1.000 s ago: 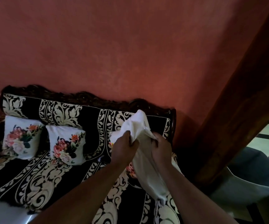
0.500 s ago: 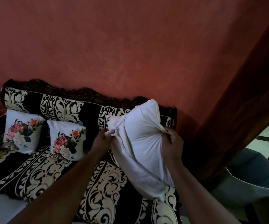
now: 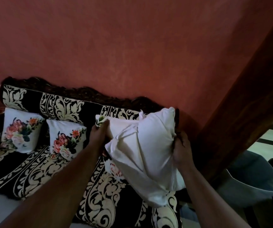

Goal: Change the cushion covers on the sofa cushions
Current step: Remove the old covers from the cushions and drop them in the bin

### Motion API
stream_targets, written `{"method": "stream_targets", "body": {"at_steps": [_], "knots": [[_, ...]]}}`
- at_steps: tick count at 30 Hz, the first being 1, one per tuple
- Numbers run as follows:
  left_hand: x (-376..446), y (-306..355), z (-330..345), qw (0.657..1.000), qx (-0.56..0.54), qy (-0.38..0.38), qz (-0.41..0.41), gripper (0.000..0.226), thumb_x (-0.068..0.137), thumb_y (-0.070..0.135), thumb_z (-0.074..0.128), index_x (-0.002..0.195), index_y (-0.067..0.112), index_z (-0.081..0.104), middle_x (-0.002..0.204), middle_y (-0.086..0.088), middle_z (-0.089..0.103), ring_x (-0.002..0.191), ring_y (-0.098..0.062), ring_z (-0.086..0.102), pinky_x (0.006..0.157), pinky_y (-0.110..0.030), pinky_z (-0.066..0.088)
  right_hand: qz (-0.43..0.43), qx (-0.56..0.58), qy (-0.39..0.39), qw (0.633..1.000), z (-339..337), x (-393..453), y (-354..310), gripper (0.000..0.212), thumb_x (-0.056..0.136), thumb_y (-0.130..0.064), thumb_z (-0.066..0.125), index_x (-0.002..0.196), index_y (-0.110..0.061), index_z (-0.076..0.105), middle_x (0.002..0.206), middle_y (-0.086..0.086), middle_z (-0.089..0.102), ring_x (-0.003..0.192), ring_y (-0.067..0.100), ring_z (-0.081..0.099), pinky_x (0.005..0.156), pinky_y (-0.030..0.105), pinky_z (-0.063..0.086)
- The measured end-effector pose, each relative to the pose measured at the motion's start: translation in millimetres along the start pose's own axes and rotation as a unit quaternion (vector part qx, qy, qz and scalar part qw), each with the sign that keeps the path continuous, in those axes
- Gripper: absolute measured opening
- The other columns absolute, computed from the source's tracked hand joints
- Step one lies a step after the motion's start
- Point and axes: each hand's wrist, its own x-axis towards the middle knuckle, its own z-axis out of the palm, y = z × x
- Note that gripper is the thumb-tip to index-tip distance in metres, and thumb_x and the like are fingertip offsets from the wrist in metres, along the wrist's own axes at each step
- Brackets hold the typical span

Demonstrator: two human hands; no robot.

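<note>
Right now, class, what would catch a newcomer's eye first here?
The plain white cushion held up at centre, the left hand at its opening and the right hand gripping its far edge. Behind, two floral cushions lean on the black-and-cream sofa, below a red wall.
</note>
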Motion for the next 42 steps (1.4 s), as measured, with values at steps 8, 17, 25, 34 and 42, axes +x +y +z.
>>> {"method": "stream_targets", "body": {"at_steps": [8, 17, 25, 34, 42], "knots": [[-9, -3, 9, 0.986, 0.122, 0.088, 0.067, 0.074, 0.074, 0.084, 0.054, 0.117, 0.024, 0.061, 0.112, -0.001, 0.065, 0.105, -0.026, 0.062, 0.097, -0.048, 0.052, -0.023, -0.13, -0.049, 0.99, 17, -18, -4, 0.101, 0.058, -0.066, 0.086, 0.142, -0.037, 0.038, 0.137, -0.014, 0.054, 0.126, 0.002, 0.053, 0.108, 0.03, 0.043], [1, 2, -9, 0.947, 0.266, 0.156, 0.085, 0.048, 0.103, 0.041, 0.046, 0.116, -0.002, 0.063, 0.105, -0.019, 0.065, 0.084, -0.025, 0.054, 0.073, -0.033, 0.04, -0.209, -0.125, -0.016, 0.97, 22, -30, -31, 0.052, 0.077, -0.012, 0.086, 0.123, -0.021, 0.062, 0.112, -0.022, 0.067, 0.108, -0.006, 0.063, 0.093, 0.015, 0.048], [5, 15, -13, 0.939, 0.305, 0.141, 0.076, 0.049, 0.102, 0.043, 0.047, 0.116, 0.0, 0.064, 0.112, -0.022, 0.067, 0.096, -0.035, 0.063, 0.083, -0.037, 0.051, -0.278, -0.128, -0.032, 0.952, 21, -32, -49, 0.051, 0.077, -0.007, 0.086, 0.113, -0.031, 0.06, 0.105, -0.034, 0.066, 0.1, -0.007, 0.065, 0.085, 0.018, 0.051], [12, 19, -13, 0.967, 0.208, 0.138, 0.055, 0.038, 0.102, 0.032, 0.044, 0.106, 0.002, 0.066, 0.092, -0.016, 0.066, 0.076, -0.029, 0.058, 0.073, -0.036, 0.049, -0.299, -0.118, -0.042, 0.946, 12, -34, -63, 0.046, 0.077, -0.012, 0.085, 0.113, -0.027, 0.061, 0.102, -0.034, 0.066, 0.094, -0.009, 0.065, 0.081, 0.012, 0.049], [29, 25, -41, 0.97, 0.159, 0.182, -0.029, 0.05, 0.099, 0.038, 0.052, 0.13, -0.001, 0.057, 0.128, -0.022, 0.063, 0.114, -0.037, 0.062, 0.073, -0.034, 0.051, -0.306, -0.113, -0.014, 0.945, 6, -25, -76, 0.045, 0.074, 0.0, 0.084, 0.105, -0.023, 0.061, 0.101, -0.033, 0.067, 0.095, -0.011, 0.064, 0.084, 0.01, 0.047]]}}
